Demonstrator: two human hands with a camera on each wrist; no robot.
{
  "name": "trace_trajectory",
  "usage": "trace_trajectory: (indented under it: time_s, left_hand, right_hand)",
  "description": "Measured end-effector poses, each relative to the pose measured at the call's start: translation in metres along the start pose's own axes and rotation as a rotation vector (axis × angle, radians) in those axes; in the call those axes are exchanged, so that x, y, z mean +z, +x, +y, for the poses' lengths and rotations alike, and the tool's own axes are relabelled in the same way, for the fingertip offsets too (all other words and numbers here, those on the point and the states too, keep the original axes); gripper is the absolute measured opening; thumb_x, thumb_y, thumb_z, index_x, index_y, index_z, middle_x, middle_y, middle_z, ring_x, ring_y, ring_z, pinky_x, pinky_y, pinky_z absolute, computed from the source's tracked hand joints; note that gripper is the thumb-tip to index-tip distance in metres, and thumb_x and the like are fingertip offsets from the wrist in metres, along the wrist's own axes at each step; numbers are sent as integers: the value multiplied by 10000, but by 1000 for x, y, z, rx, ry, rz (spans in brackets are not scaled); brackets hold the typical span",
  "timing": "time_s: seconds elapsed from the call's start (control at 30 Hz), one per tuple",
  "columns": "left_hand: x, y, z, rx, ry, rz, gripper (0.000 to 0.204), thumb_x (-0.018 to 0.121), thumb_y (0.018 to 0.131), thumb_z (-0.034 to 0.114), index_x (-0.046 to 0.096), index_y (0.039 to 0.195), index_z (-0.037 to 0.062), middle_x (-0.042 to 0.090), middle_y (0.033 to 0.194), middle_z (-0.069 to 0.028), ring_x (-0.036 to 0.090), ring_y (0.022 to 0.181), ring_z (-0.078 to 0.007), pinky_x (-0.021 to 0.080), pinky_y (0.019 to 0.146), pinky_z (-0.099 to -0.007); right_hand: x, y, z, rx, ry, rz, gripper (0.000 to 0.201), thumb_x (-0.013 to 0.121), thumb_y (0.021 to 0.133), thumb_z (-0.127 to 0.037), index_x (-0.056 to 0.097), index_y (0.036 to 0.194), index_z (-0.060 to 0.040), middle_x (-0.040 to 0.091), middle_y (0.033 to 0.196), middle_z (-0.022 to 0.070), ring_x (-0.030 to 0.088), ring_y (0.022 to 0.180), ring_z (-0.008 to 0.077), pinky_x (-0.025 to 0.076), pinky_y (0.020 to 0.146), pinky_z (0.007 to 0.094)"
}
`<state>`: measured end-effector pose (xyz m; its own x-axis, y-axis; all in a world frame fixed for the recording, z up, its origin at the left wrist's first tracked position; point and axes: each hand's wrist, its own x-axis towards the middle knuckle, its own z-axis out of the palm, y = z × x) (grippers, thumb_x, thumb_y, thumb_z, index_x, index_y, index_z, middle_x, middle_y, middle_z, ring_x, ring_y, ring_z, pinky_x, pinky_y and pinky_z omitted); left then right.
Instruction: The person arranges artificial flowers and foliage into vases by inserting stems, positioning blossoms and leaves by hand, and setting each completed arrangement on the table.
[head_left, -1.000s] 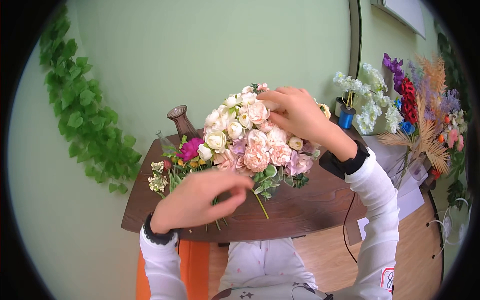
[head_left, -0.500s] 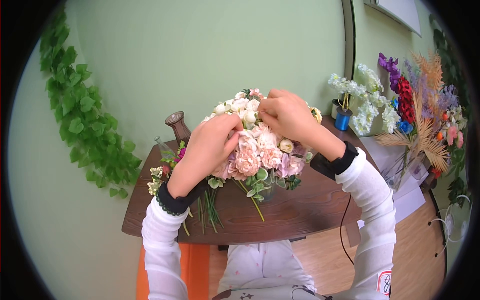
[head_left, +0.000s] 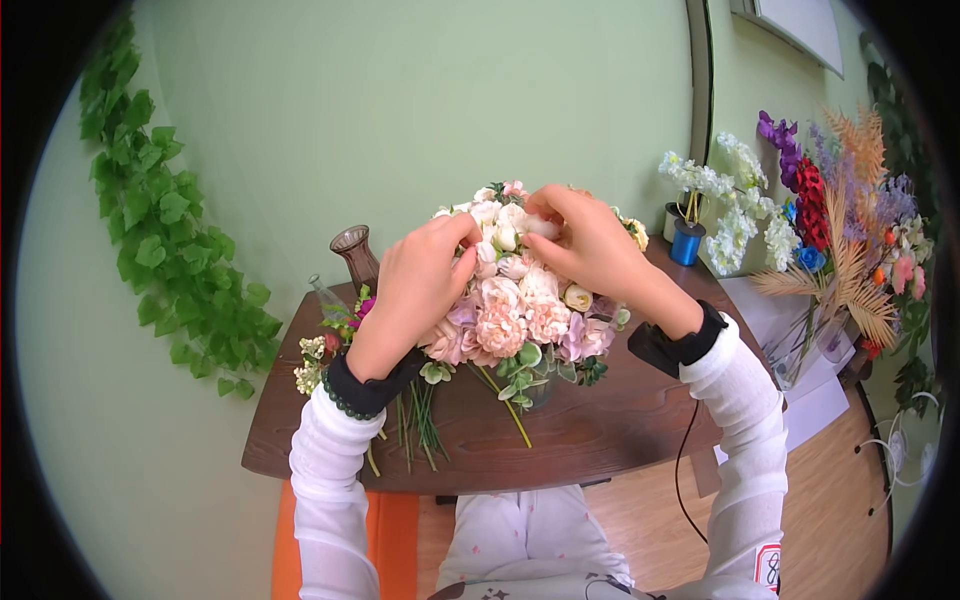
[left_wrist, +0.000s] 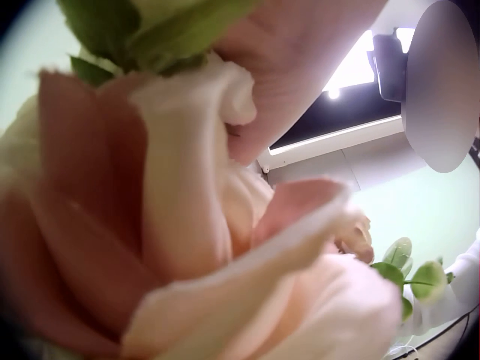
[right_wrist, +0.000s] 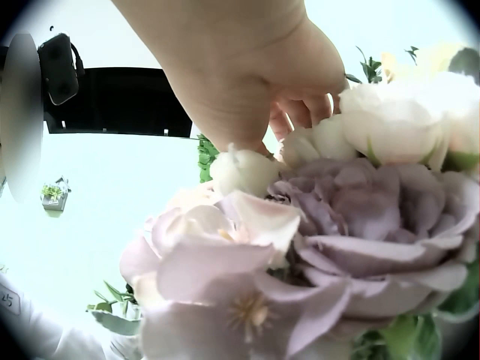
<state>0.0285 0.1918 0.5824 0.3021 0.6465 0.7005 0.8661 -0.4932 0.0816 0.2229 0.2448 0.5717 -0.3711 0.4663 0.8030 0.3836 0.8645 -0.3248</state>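
A: On the table, what stands around the bouquet?

B: Behind it to the left, a brown vase. Left of it lie loose stems with a magenta bloom and small white flowers. At the back right, a blue spool beside white sprays, and further right a mass of red, purple and orange flowers. Ivy hangs on the green wall.

A: Does anything block the view?

B: Both hands cover the top of the bouquet. In the left wrist view, peach petals fill nearly the whole picture; in the right wrist view, lilac blooms crowd the front.

A: Which way does the bouquet run?

B: Heads up and away toward the wall, green stems down and toward the person, ending on the table near its middle. Its long axis runs from the near edge back to the wall, tilted.

A: The left hand?

B: It lies against the left side of the bouquet, fingers curled in among the white blooms at the top. Whether they pinch one flower I cannot tell.

A: And the right hand?

B: On the top right, fingers bent, tips pressed together on a white bloom. The right wrist view shows the fingertips tucked down between cream buds.
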Motion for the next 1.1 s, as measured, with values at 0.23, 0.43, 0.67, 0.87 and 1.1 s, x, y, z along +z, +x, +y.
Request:
trace_trajectory:
  time_s: [0.23,0.43,0.67,0.87,1.1]
  left_hand:
    - [-1,-3,12,-30,-237,176,141,606,745,136,520,830,63,568,803,-63,574,672,-258,455,577,-345]
    - [2,-3,6,203,-143,122,177,667,709,114,558,827,41,586,831,-69,574,689,-205,455,625,-275]
    - [2,-3,2,316,-17,56,78,620,727,62,576,792,61,582,755,-57,574,700,-230,455,608,-317]
    - [1,-1,6,260,-23,-3,107,605,745,73,567,844,53,574,779,-70,570,711,-244,456,616,-324]
    - [6,0,3,272,-31,11,156,611,742,77,595,895,53,578,813,-73,567,727,-254,458,629,-331]
  right_hand:
    - [-2,-5,-2,-91,7,22,127,622,720,-77,541,781,0,570,640,115,564,620,264,439,588,354]
    - [2,-3,1,-162,-82,72,94,644,707,-86,570,707,-29,576,594,85,550,589,255,423,611,355]
    - [5,0,-2,-106,-19,54,80,641,702,-75,598,717,-9,591,616,103,561,589,254,438,605,344]
    - [0,-2,-5,-99,-16,-16,59,637,693,-54,617,713,-2,602,621,125,596,586,254,457,567,323]
    - [-2,-3,-5,-187,-58,-39,33,629,686,-43,620,697,-13,599,583,112,589,555,253,451,569,330]
